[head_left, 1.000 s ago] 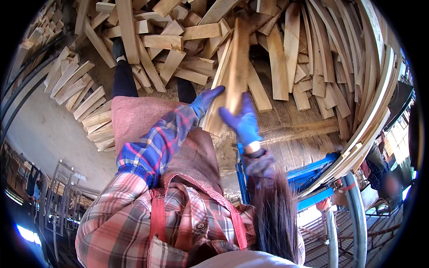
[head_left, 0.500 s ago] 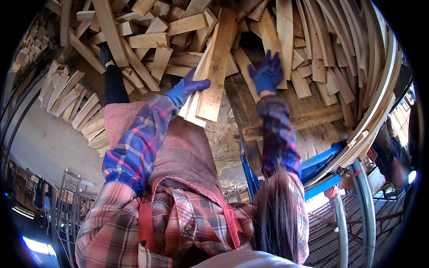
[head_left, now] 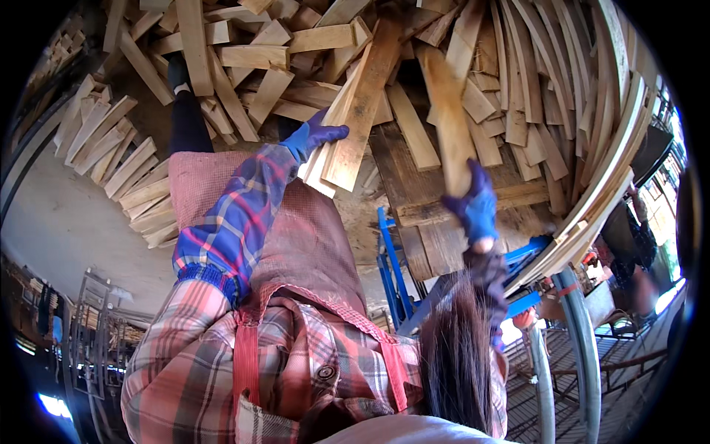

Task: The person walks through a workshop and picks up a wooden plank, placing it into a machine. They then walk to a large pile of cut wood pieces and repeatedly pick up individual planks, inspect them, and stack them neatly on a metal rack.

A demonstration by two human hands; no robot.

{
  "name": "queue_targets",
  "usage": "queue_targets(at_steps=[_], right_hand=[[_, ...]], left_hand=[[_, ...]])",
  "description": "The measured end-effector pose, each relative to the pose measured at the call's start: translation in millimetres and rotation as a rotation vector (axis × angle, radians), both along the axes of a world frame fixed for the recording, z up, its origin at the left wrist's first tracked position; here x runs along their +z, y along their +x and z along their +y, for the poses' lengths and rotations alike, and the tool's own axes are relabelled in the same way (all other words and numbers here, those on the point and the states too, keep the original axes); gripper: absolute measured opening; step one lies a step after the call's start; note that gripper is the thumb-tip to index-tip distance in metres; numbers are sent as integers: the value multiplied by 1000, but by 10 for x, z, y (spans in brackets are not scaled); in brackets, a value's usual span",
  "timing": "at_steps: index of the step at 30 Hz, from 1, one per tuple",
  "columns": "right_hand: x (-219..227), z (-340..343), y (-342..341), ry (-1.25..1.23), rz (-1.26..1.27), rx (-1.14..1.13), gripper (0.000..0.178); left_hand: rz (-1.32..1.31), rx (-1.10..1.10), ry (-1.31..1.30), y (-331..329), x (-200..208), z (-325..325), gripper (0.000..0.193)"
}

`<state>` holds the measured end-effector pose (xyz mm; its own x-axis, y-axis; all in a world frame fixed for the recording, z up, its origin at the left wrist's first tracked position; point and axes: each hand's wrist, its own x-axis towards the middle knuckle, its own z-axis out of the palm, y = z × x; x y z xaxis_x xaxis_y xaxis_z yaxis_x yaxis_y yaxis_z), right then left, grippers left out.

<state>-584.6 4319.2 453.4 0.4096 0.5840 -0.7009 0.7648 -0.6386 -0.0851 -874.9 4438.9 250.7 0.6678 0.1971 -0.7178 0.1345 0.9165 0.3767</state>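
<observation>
In a blue-purple glove, my left hand (head_left: 314,138) is closed round a few wooden boards (head_left: 356,140). They lie together and slant away from me over the apron's far edge. Farther right, my right hand (head_left: 475,206), gloved alike, has its thumb and fingers on either side of the near end of another wooden board (head_left: 446,111). That board is smeared by motion and points away from me. Beneath it lies a dark plank surface (head_left: 433,214), with a loose short board (head_left: 411,126) on it.
A heap of loose boards (head_left: 255,56) spreads across the far side. Long bent strips (head_left: 625,159) curve along the right. Stacked short pieces (head_left: 122,159) stand on the floor at left. A blue metal frame (head_left: 396,266) and grey pipes (head_left: 580,333) are near my right side.
My right hand was spread over the boards at the far right; it has come nearer to me and closed on a board. The left hand still holds its boards.
</observation>
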Motion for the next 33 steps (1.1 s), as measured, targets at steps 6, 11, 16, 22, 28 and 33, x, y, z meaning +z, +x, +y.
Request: queue_targets(at_steps=[6, 11, 16, 22, 28, 33], right_hand=[[-17, -174, -1269, 493, 502, -926, 91], [-1053, 315, -1838, 455, 741, -1105, 87], [-1063, 378, -1393, 211, 869, -739, 83], [-2845, 292, 358, -148, -154, -694, 58], [-3269, -160, 836, 314, -1, -662, 56], [-1811, 158, 894, 331, 465, -806, 44]], left_hand=[[35, 45, 5, 15, -183, -124, 76], [319, -78, 310, 102, 57, -88, 101], [304, -473, 89, 147, 336, 432, 118], [329, -218, 155, 202, 86, 55, 108], [317, -210, 128, 153, 58, 148, 102], [247, -190, 67, 90, 23, 102, 103]])
